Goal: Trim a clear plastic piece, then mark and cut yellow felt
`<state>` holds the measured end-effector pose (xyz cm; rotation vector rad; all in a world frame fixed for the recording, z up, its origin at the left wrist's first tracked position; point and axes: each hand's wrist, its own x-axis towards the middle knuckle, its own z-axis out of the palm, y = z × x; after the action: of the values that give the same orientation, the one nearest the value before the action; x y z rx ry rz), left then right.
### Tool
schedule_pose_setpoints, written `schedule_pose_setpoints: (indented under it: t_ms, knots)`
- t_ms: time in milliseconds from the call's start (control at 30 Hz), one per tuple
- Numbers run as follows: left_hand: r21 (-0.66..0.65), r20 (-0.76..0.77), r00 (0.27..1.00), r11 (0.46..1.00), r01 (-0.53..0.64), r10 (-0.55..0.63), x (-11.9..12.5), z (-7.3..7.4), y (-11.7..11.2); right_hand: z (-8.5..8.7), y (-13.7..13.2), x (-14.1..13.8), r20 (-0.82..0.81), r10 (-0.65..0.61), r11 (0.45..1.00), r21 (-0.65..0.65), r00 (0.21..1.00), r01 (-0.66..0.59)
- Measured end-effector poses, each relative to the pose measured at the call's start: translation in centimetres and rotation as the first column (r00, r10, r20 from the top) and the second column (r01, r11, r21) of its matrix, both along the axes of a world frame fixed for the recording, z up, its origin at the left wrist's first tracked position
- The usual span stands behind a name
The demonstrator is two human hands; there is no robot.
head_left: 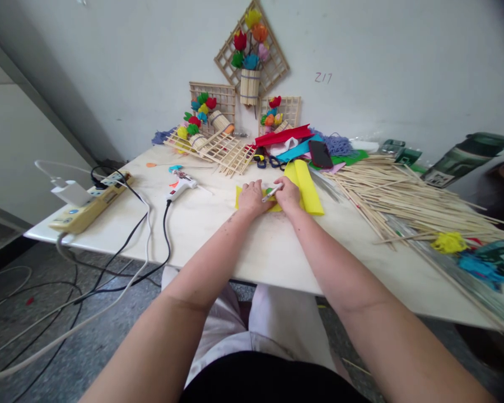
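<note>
My left hand (pixel 254 197) lies flat on a yellow sheet, fingers forward, pressing it to the table. My right hand (pixel 289 195) grips a slim white pen (pixel 272 192), which slants down to the left toward the left hand. The yellow sheet (pixel 309 193) looks like felt or crepe paper; its right part is folded or rolled over and reaches behind my right hand. Something small and green shows between the hands, too little of it to name. Beyond them lie scissors (pixel 260 161) with black and yellow handles.
A glue gun (pixel 180 187) and a power strip (pixel 88 207) with trailing cables are at left. Stick lattices with colourful flowers (pixel 252 56) lean on the wall. Coloured sheets (pixel 285 136), a phone (pixel 320 154), a heap of thin sticks (pixel 403 193) and a dark bottle (pixel 466 159) are at right.
</note>
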<state>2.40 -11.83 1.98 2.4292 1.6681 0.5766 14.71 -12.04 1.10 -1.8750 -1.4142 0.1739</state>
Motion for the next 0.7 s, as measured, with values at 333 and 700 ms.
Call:
schedule_pose_setpoints:
  t_ms: [333, 700]
  knots:
    - [-0.025, 0.033, 0.999, 0.999, 0.022, -0.021, -0.77, 0.26, 0.35, -0.10, 0.27, 0.07, 0.006, 0.006, 0.998, -0.059, 1.000, -0.006]
    - [0.003, 0.058, 0.998, 1.000, 0.030, -0.030, -0.81, -0.19, 0.77, -0.14, 0.49, 0.15, 0.013, 0.006, 0.996, -0.085, 1.000, -0.005]
